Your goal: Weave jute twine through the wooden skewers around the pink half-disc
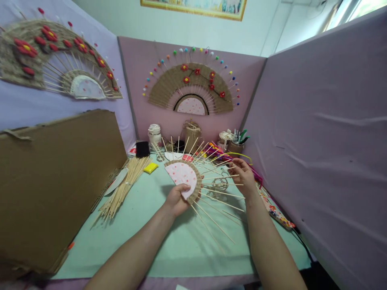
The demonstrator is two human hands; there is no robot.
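Observation:
A half-round fan piece (183, 175) is tilted above the table, its centre white with pink spots and its curved edge banded in brown twine. Thin wooden sticks (222, 196) radiate from that band. My left hand (179, 200) grips the fan's lower corner, thumb on the spotted face and the other fingers behind it. Over the stick tips on the right side is my right hand (242, 176), its fingertips pinched together. What they pinch is too small to make out. Loose loops of twine (220, 184) lie on the table beneath the sticks.
A bundle of sticks (123, 189) and a yellow packet (150, 168) lie left, beside a cardboard sheet (60, 185). Along the back stand a white jar (155, 135), a twine roll (192, 133) and a pen holder (236, 148). Finished fans (163, 89) hang on the partitions.

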